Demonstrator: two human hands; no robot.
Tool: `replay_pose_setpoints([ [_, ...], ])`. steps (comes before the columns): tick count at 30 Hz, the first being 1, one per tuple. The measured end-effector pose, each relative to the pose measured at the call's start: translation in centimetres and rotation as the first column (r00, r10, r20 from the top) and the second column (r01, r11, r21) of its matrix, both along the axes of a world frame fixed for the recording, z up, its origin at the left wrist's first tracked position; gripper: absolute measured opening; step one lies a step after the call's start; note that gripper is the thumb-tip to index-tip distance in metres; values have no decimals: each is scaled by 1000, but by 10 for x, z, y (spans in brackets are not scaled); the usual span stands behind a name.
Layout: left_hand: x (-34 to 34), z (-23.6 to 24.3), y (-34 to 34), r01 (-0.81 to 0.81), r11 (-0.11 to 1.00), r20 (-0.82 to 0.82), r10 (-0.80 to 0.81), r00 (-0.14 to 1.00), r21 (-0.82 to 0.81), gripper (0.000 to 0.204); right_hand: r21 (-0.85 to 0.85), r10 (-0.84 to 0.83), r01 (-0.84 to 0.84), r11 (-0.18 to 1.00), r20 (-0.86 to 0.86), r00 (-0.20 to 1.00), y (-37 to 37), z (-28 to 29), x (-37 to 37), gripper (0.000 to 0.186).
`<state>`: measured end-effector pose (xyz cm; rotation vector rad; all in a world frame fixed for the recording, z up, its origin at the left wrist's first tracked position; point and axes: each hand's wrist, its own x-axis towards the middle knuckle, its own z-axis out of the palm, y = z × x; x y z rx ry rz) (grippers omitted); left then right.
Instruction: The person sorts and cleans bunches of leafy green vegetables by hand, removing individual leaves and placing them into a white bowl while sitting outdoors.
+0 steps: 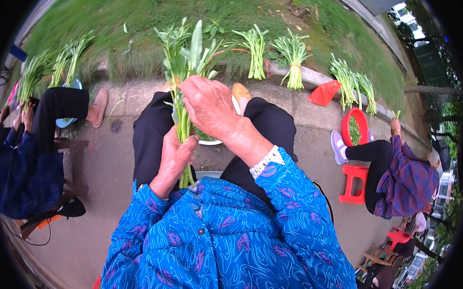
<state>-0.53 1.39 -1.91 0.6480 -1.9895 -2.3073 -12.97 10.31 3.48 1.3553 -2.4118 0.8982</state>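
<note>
An upright bunch of water spinach [195, 54], with long green stems and narrow leaves, stands in front of my chest. Wrapped round its lower stems is my left hand [174, 155], thumb across the front; the cut ends stick out below it. Higher up, my right hand [211, 104] is closed at the bunch where stems turn to leaves. Its back hides most of the fingertips. Between my feet, partly behind my right wrist, sits a white-rimmed basin [210, 142] with bits of green in it.
Along the stone kerb [308, 76] stand several tied bunches of greens [294, 62] and a red cloth or bag [325, 93]. At right, a person [406, 176] sits by a red basin [349, 129] and a red stool [353, 184]. Another person [24, 173] sits at left beside a blue basin [64, 122].
</note>
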Motion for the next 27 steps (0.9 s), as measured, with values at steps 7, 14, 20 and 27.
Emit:
replay_pose_setpoints([
  [7,0,-4,3,29,999,-3,-29,1000,43,11,-82,-12,8,997,-45,999,8,-5,-6,18],
  [14,2,-4,2,38,998,1,-38,999,49,11,-91,5,-17,996,-134,991,10,-6,-6,17],
  [20,2,-4,1,50,998,16,-51,999,45,12,-195,26,-35,980,-48,999,10,-12,-9,18],
  [27,1,-3,3,39,998,35,-41,999,46,13,-229,35,-27,973,32,999,12,-13,-10,18],
])
